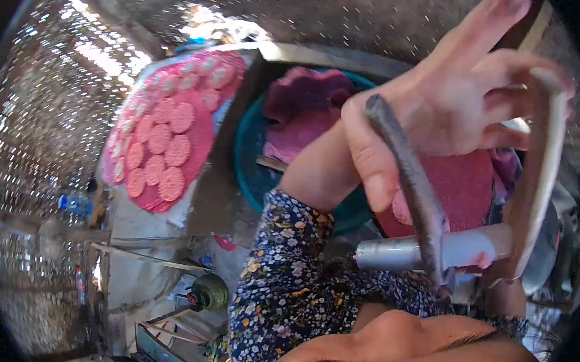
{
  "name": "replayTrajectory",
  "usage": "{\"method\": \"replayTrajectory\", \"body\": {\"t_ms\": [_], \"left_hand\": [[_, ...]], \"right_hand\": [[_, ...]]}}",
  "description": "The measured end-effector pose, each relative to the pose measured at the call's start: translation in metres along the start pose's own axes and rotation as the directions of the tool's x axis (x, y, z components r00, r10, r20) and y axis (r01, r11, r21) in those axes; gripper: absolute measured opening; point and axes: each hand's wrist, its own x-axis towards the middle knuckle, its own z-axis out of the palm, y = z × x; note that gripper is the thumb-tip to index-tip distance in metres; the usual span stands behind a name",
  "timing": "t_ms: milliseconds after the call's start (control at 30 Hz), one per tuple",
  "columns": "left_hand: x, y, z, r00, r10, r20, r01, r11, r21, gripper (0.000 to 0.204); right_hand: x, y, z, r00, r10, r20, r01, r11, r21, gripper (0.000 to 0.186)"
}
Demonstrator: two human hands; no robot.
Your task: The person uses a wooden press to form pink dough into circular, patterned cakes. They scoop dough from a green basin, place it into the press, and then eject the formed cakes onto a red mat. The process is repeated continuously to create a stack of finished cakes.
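Note:
My left hand (429, 113) stretches across the upper right, its fingers apart and one finger extended upward. Two long curved handles pass in front of it, a dark one (408, 176) by the thumb and a pale one (539, 178) by the bent fingers. They belong to a hand press with a whitish cylinder (399, 250), which has pink paste (478, 259) stuck to it. Only a little of my right arm (509, 298) shows below the pale handle; the right hand's fingers are hidden. Behind the dark handle lies a pink round-edged mat (460, 193) with a pale pink disc (402, 209).
At left, pink coil-textured discs (160, 138) cover oval pink mats on a grey table (211, 209). A teal basin (245, 168) holds pink and purple cloth (302, 98). Lower left are a green jug (212, 290), a plastic bottle (76, 204) and a wooden-sided box (163, 355) against woven walls.

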Motion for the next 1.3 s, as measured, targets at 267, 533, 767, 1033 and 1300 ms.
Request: {"method": "replayTrajectory", "body": {"t_ms": [267, 533, 767, 1033, 1300], "left_hand": [[-0.043, 0.011, -0.048, 0.928, -0.013, -0.373, -0.011, 0.998, -0.062, 0.086], [-0.117, 0.005, -0.142, 0.864, 0.077, -0.498, -0.139, 0.986, -0.089, 0.073], [-0.171, 0.000, -0.178, 0.824, 0.182, -0.537, -0.309, 0.938, -0.155, 0.075], [-0.190, -0.013, -0.194, 0.749, 0.168, -0.641, -0.313, 0.942, -0.118, 0.072], [-0.180, -0.006, -0.164, 0.732, 0.246, -0.635, -0.262, 0.963, 0.071, 0.061]], "right_hand": [[0.001, -0.007, -0.040, 0.991, 0.098, -0.094, -0.096, 0.995, 0.018, 0.100], [0.014, -0.020, -0.081, 0.957, 0.115, -0.267, -0.120, 0.993, -0.002, 0.098], [0.034, -0.014, -0.107, 0.914, 0.095, -0.395, -0.125, 0.991, -0.051, 0.097], [0.025, -0.027, -0.096, 0.844, 0.076, -0.531, -0.210, 0.957, -0.198, 0.088], [0.028, -0.018, -0.075, 0.785, 0.040, -0.619, -0.224, 0.949, -0.222, 0.087]]}}
